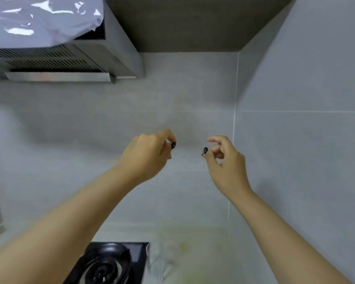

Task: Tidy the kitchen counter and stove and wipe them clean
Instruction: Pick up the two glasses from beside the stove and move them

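Observation:
Both my hands are raised in front of the grey tiled wall, above the counter. My left hand (148,154) has its fingers curled in, and a small glossy black spot shows at its fingertips. My right hand (225,160) is loosely curled with the index finger half out, and a similar black spot sits at the thumb tip. The spots look like dark nails, and I see nothing held in either hand. The black gas stove (109,263) lies at the bottom, below my left forearm. The counter (203,238) beside it carries a yellowish stain (183,245).
A clear glass-like thing (159,265) stands blurred at the stove's right edge. The range hood (55,64), partly wrapped in plastic film, hangs at the upper left. A dark upper cabinet (193,23) sits at top centre. The side wall (305,99) closes the right.

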Tool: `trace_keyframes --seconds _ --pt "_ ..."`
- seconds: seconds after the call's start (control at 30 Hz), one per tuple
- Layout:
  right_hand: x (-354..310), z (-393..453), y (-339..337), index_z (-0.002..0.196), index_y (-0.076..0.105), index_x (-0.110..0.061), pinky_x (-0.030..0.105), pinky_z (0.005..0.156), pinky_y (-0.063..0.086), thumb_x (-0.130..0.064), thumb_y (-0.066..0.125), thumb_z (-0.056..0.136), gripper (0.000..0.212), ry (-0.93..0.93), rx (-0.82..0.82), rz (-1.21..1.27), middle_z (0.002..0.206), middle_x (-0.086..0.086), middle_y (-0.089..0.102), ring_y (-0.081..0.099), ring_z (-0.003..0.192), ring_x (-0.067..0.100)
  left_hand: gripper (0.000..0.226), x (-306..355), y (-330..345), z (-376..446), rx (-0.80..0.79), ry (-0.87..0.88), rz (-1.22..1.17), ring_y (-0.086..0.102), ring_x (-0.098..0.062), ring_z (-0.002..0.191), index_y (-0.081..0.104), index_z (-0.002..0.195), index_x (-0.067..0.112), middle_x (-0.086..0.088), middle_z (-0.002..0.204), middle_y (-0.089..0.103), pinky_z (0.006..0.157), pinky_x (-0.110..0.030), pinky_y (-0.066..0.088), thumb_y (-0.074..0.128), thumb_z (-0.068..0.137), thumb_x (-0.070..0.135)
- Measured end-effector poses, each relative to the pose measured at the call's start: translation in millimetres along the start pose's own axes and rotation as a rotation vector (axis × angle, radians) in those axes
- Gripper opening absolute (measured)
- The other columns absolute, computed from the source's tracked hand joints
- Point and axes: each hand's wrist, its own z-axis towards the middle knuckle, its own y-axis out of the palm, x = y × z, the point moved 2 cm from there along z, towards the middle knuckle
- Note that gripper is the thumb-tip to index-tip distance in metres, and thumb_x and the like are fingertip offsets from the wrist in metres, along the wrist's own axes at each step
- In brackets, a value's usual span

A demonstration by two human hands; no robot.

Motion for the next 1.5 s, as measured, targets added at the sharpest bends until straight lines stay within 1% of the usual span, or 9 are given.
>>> trace_keyframes --seconds 0.17,0.3,0.6,0.73,0.93,1.1,1.17,1.33,1.5 --pt "13 -61 -14 0.100 0.059 -0.025 0.008 0.071 0.043 -0.006 0.058 0.091 0.021 0.105 -0.029 0.081 0.074 -0.010 0.066 0.063 0.080 0.003 0.016 -6 54 -77 -0.052 -0.170 -0.245 0.067 -0.007 0.073 0.062 0.100 0.024 0.017 0.074 0.069 0.065 -0.035 0.055 0.050 0.097 0.014" --pt "21 -109 -17 0.094 0.062 -0.025 0.005 0.067 0.042 -0.003 0.059 0.089 0.023 0.189 -0.092 0.117 0.072 -0.010 0.068 0.063 0.078 0.000 0.018 0 90 -152 -0.037 -0.400 -0.438 0.066 0.003 0.071 0.063 0.094 0.025 0.012 0.070 0.070 0.058 -0.012 0.044 0.052 0.095 0.011" --pt "58 -196 -4 0.088 0.063 -0.028 0.023 0.073 0.049 -0.002 0.061 0.087 0.026 0.436 -0.252 0.158 0.077 -0.016 0.069 0.066 0.075 0.007 0.015 12 138 -291 0.022 -0.920 -0.614 0.067 -0.001 0.065 0.065 0.089 0.019 0.007 0.067 0.073 0.065 -0.019 0.048 0.056 0.093 0.007" --pt "70 -238 15 0.087 0.065 -0.031 0.015 0.069 0.047 -0.004 0.062 0.085 0.028 0.563 -0.418 0.178 0.075 -0.007 0.069 0.066 0.077 0.015 0.014 8 151 -326 0.025 -1.068 -0.676 0.066 -0.005 0.064 0.065 0.089 0.016 0.001 0.067 0.072 0.068 -0.024 0.049 0.056 0.093 0.006" --pt "78 -294 52 0.082 0.064 -0.035 0.008 0.066 0.042 -0.007 0.063 0.085 0.029 0.619 -0.671 0.101 0.077 -0.010 0.065 0.058 0.071 0.003 0.011 -13 176 -349 0.011 -1.157 -0.663 0.068 -0.007 0.080 0.065 0.093 0.022 0.005 0.078 0.073 0.067 -0.013 0.046 0.060 0.093 0.012" --pt "97 -307 77 0.077 0.066 -0.034 0.027 0.070 0.050 -0.008 0.061 0.086 0.028 0.751 -0.670 0.082 0.076 -0.011 0.068 0.064 0.070 0.014 0.035 -81 179 -364 0.167 -1.241 -0.508 0.057 -0.007 0.101 0.053 0.114 0.021 0.002 0.118 0.052 0.072 -0.016 0.042 0.068 0.085 0.007" --pt "102 -308 94 0.076 0.066 -0.033 0.030 0.073 0.051 -0.007 0.061 0.086 0.028 0.794 -0.656 0.068 0.076 -0.012 0.069 0.064 0.070 0.012 0.054 -116 183 -369 0.126 -1.281 -0.465 0.050 -0.016 0.115 0.047 0.127 0.015 -0.002 0.127 0.042 0.076 -0.019 0.040 0.075 0.081 0.010" --pt "112 -318 136 0.078 0.066 -0.030 0.024 0.072 0.049 -0.006 0.063 0.085 0.026 0.917 -0.602 0.061 0.077 -0.016 0.069 0.065 0.072 0.010 0.099 -167 207 -370 -0.110 -1.243 -0.404 0.035 -0.024 0.132 0.034 0.143 0.009 -0.010 0.141 0.035 0.108 -0.041 0.036 0.089 0.063 0.024" --pt "122 -336 158 0.078 0.067 -0.027 0.012 0.063 0.042 -0.002 0.064 0.084 0.025 1.032 -0.522 0.035 0.075 -0.016 0.069 0.067 0.072 0.011 0.108 -184 229 -376 -0.178 -1.200 -0.391 0.025 -0.019 0.136 0.035 0.143 0.014 -0.006 0.141 0.038 0.114 -0.041 0.028 0.092 0.054 0.034"
